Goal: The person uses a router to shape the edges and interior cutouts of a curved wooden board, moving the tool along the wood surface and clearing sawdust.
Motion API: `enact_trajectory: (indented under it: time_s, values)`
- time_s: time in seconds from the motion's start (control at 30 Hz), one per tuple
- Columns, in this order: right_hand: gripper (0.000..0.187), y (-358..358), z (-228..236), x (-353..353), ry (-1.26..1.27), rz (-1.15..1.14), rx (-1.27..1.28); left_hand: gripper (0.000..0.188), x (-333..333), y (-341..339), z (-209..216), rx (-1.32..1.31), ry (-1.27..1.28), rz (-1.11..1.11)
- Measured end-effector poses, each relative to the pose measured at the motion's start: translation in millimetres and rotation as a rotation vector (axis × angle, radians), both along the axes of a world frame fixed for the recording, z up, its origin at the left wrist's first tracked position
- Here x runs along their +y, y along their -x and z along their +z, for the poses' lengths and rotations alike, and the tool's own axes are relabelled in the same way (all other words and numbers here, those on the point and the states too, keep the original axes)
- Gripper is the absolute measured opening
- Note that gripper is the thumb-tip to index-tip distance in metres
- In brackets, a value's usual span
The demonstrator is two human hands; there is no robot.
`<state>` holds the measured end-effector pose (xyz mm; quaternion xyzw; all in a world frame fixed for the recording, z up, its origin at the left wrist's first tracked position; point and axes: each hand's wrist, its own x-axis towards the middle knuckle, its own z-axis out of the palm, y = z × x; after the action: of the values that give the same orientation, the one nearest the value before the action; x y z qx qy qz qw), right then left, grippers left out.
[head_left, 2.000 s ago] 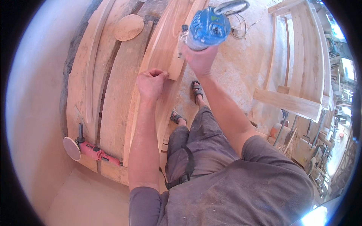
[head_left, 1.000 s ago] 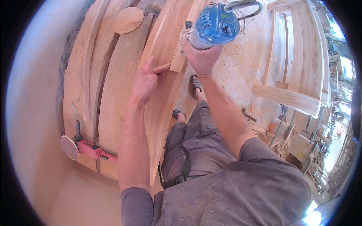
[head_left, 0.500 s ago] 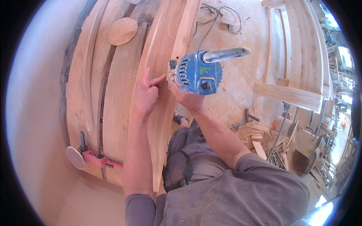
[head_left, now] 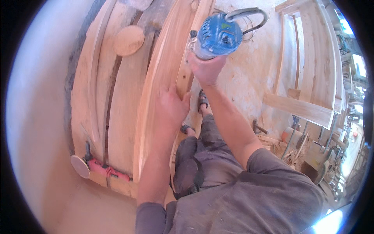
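1. While the blue power tool [head_left: 220,35] is gripped round its lower body by the right hand [head_left: 207,70], the left hand [head_left: 171,104] is laid, back upward, on the long board [head_left: 167,58]; its thumb is spread from the fingers, and nothing is seen to be grasped in it.
2. The tool is held at a narrow strip [head_left: 201,15], which is set along the right side of the board; whether the tool's base is in contact with the strip cannot be told.
3. A small dark hole [head_left: 184,77] is shown in the strip, between the two hands.
4. A thick grey cable [head_left: 249,12] is looped rightward from the tool's top.
5. The board is supported on a counter [head_left: 126,89] of rough planks, on which a round wooden disc [head_left: 129,40] and a slender curved batten [head_left: 93,74] are also laid.
6. At the counter's near end, a red grinder [head_left: 107,170] is placed, fitted with a pale round pad [head_left: 80,167].
7. To the right, well apart from both hands, a slatted wooden frame [head_left: 300,107] is seen, with clamps [head_left: 290,136] at its near edge.
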<state>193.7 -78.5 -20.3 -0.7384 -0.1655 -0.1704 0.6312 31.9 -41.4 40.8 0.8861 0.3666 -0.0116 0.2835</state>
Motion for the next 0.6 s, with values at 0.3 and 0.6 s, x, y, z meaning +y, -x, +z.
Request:
enact_trajectory:
  time_s: [0.3,0.6]
  values:
    - [0.076,-77,9,24,-0.020,0.043,0.020,0.061,-5,4,-20,-0.059,-0.006,0.022]
    - [0.085,-149,12,47,0.044,0.020,0.015,0.059,-5,7,-22,-0.103,0.033,0.030]
